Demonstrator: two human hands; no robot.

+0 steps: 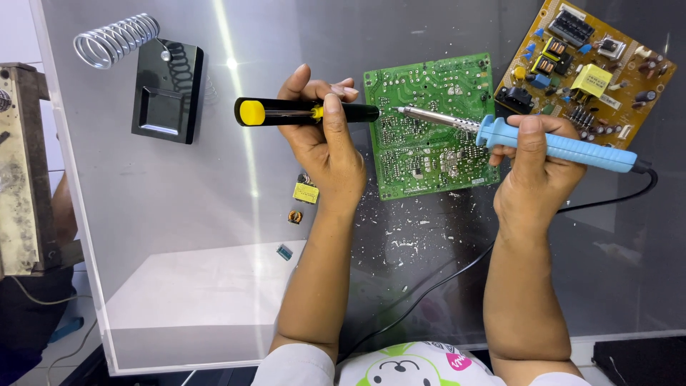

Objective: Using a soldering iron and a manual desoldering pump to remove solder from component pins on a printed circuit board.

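Presently, left hand (325,146) grips a black desoldering pump (307,111); right hand (532,168) grips a blue soldering iron (550,143), tip on the green circuit board (429,125) mid-surface. Farther, a yellow board (586,68) occupies the far right corner, a coil stand (161,78) the far left.

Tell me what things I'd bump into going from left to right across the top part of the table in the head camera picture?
Coiled wire stand → black tray base → black-and-yellow desoldering pump in the left hand → green circuit board → blue soldering iron in the right hand.
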